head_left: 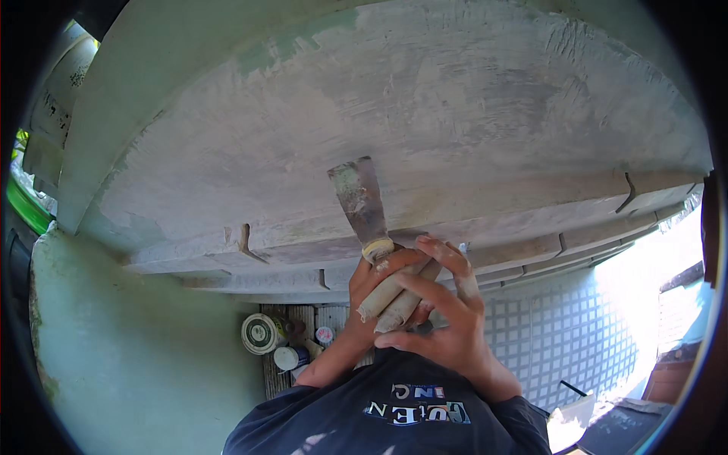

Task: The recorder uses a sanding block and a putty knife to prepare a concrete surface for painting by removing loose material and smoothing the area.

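So the left hand (369, 287) has its grip closed around the scraper (360, 201), handle mostly hidden, blade sticking up in front of a big patchy pale panel (425, 114). Right hand (466, 322) is right up close, fingers bent around two pale tubes (402, 302); can't tell if its grip is actually tight on them, or what they are. Down to the left there's a tub (260, 334) with a jar (287, 358) just beside it.

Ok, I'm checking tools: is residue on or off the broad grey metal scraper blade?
On: pale patches show on the grey metal blade.
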Demonstrator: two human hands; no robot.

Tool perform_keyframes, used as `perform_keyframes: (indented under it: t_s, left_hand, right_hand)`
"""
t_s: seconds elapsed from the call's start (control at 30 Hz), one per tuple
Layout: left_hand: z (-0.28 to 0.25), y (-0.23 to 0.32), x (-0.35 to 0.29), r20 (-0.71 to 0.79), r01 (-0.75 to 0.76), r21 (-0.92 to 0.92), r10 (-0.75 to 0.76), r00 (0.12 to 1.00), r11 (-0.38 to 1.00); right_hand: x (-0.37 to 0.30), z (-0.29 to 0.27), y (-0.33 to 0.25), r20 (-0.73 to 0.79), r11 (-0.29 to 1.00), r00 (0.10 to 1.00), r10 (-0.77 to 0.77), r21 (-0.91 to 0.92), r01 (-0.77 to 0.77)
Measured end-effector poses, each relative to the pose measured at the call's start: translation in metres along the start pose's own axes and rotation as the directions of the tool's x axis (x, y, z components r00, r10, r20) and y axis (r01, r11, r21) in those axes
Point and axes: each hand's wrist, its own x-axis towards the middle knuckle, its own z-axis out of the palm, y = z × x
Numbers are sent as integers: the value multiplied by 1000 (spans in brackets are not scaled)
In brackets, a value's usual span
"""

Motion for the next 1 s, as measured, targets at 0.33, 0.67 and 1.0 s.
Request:
perform_keyframes:
  t_s: [0.33, 0.67, 1.0]
  left_hand:
    - [-3, 1, -2, 260, -156, -258, 224, 939, 953]
    - [-9, -2, -3, 142, -11, -481, 90, 986, 877]
    - [-3, -9, -10, 179, 444, -510, -414, 893, 737]
  right_hand:
    - [23, -30, 18, 272, 815, 915, 298, 427, -392]
    - [57, -13, 24, 39, 683, 960, 277, 695, -226]
    - [82, 1, 9, -40, 703, 956, 291, 687, -185]
